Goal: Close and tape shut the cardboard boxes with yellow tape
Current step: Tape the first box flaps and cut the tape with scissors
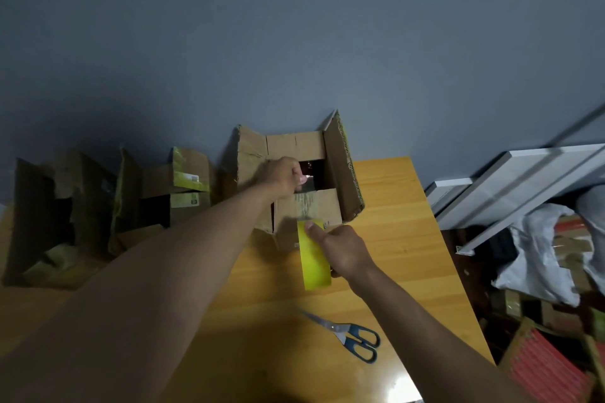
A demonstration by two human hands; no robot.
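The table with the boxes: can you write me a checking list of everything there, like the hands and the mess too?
Surface: wooden table, orange-brown, against a grey wall.
Job's things: cardboard box with its flaps up; roll of yellow tape in front of it, a pulled-out strip running from the roll up over the near flap.
Clutter: more open cardboard boxes to the left; scissors lying near the front edge.
Grippers: left hand pinches the tape end over the box; right hand holds the roll.
Cables: nothing seen.
Surroundings: white boards, a plastic bag and other things piled at the right.
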